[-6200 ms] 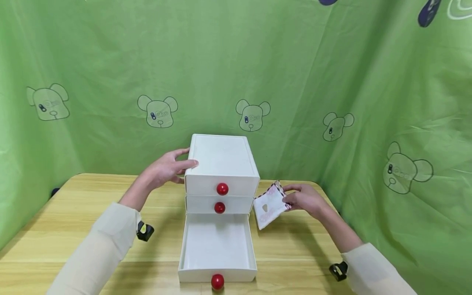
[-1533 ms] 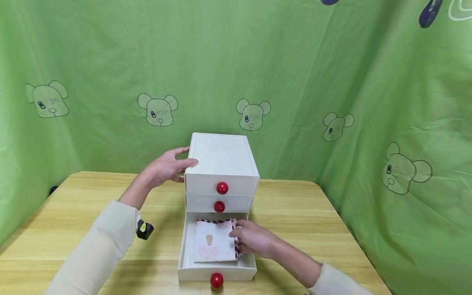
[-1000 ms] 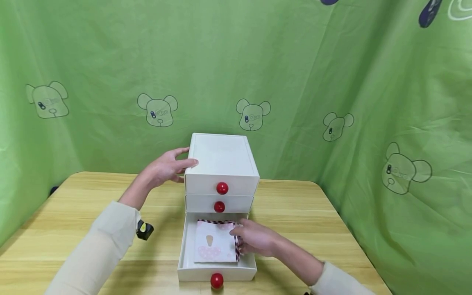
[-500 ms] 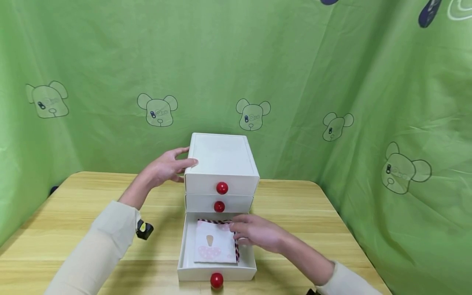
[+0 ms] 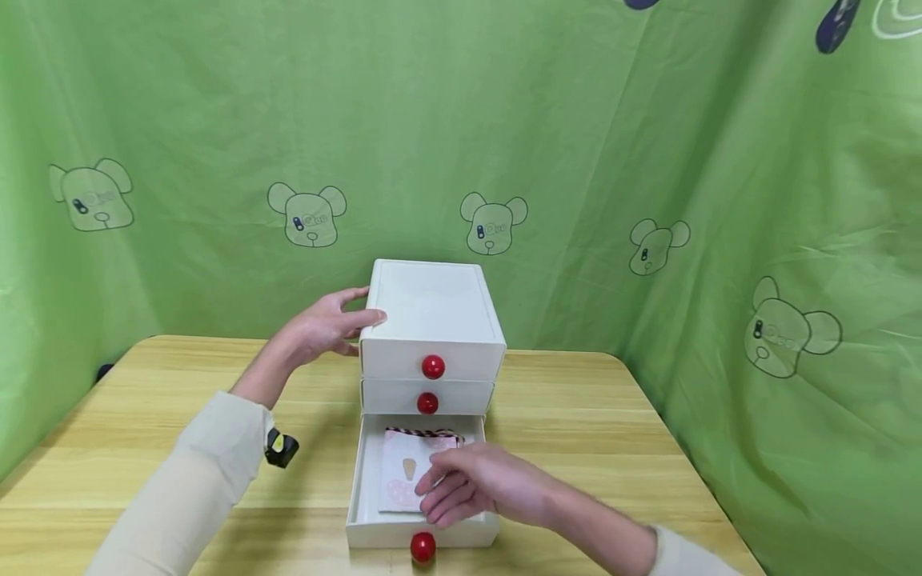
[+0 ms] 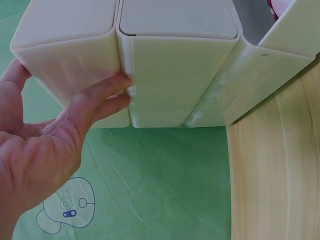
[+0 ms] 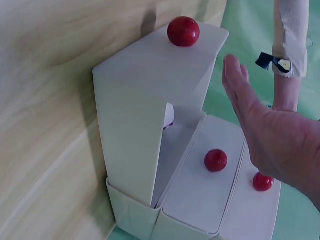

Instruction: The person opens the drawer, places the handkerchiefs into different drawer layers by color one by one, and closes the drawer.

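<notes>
A white three-drawer box (image 5: pixel 432 300) stands on the table. Its bottom drawer (image 5: pixel 378 534) is pulled out towards me. In that drawer lies a folded white cloth (image 5: pixel 394 460) with pink print and a dark checked edge, its right part hidden behind my right hand. My left hand (image 5: pixel 326 326) rests against the box's left side, thumb over the top edge; the left wrist view shows the fingers (image 6: pixel 107 92) stretched along that side. My right hand (image 5: pixel 497 484) hangs over the drawer's right front with loose fingers, holding nothing.
Red round knobs stick out from the top drawer (image 5: pixel 433 366), the middle drawer (image 5: pixel 428 402) and the bottom drawer's knob (image 5: pixel 422 547). Both upper drawers are closed. Green curtains (image 5: pixel 403 120) hang behind and beside the wooden table (image 5: pixel 576 408).
The cloth, earlier held by my right hand right of the box, now lies in the bottom drawer. My right hand has let it go and come towards the drawer's front. My left hand stays put.
</notes>
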Demonstrator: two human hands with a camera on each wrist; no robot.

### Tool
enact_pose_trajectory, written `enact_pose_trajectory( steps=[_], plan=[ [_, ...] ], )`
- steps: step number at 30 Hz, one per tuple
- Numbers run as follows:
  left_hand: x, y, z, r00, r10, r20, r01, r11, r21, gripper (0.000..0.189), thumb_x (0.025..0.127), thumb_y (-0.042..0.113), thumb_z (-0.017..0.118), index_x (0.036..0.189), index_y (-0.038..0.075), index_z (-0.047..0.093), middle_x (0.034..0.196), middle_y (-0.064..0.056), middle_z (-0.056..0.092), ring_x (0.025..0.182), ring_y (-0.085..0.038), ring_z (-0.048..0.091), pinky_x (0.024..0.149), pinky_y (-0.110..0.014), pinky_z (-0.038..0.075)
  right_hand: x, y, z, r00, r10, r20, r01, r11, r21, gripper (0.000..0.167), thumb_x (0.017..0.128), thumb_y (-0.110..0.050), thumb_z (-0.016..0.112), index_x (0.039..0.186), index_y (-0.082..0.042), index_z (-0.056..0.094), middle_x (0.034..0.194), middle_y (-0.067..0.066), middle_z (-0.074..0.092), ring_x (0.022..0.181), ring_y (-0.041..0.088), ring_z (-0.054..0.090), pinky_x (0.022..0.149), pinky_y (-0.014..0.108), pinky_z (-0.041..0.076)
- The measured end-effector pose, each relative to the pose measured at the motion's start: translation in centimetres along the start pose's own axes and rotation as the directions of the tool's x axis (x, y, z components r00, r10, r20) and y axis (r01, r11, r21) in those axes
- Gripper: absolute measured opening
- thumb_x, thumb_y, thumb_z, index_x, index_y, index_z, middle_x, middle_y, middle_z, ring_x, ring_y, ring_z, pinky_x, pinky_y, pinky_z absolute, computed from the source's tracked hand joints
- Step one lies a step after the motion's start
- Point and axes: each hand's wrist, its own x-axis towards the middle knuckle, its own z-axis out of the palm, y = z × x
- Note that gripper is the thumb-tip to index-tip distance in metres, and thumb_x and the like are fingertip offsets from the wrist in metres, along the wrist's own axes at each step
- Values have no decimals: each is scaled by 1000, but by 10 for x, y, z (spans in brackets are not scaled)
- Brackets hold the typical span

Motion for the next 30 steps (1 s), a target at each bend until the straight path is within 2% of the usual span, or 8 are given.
enact_pose_trajectory(
  steps=[3,7,11,17,21,23,28,30],
  plan=[
    [0,0,-1,1000,-4,-1,4,1000,-1,94,98,31,67,165,14,3,151,-25,49,137,-43,50,106,-52,53,-1,4,4,996,53,76,-51,998,-36,49,102,-34,50,107,11,68,91,14,76,76,15,73,81,36,65],
    [0,0,-1,1000,4,5,-4,1000,4,94,98,31,67,164,14,2,151,-25,48,138,-44,49,107,-53,52,-2,11,4,977,136,163,-123,989,-87,50,103,-35,49,106,11,69,91,12,76,73,13,71,76,31,65],
    [0,1,-1,1000,0,2,0,1000,8,94,98,32,67,165,15,3,150,-24,50,137,-43,50,106,-52,53,-4,19,4,960,195,198,-166,974,-155,49,104,-35,50,107,9,71,85,6,74,73,10,69,69,23,63],
    [-1,1,0,1000,-1,3,1,1000,5,95,98,31,67,164,14,3,150,-24,50,137,-42,51,106,-52,54,-6,30,2,937,261,234,-204,949,-239,48,106,-38,48,109,4,71,83,-1,68,71,6,59,59,14,50],
    [0,1,0,1000,-2,3,2,1000,8,95,98,32,67,164,14,3,151,-25,49,138,-43,50,107,-52,52,-4,35,1,926,290,241,-230,941,-250,44,106,-39,48,111,-1,70,90,1,68,78,9,60,65,15,52],
    [1,0,0,1000,-2,2,2,1000,12,95,98,32,67,164,14,3,151,-25,49,138,-43,49,108,-53,52,-3,39,1,924,288,250,-223,940,-259,42,107,-37,47,116,-1,68,99,4,69,87,12,62,76,20,56],
    [0,0,0,1000,-6,-5,6,1000,19,94,98,33,67,165,14,3,150,-24,50,138,-43,49,108,-54,51,-4,49,4,934,273,232,-216,946,-243,39,107,-31,48,123,1,65,111,11,67,102,20,61,99,39,56],
    [0,0,0,1000,-10,-7,10,1000,21,94,98,33,67,165,15,4,150,-24,50,138,-43,49,109,-54,51,-5,52,6,940,277,200,-235,949,-210,39,107,-32,50,124,0,66,109,11,68,100,19,62,98,39,57]
  ],
)
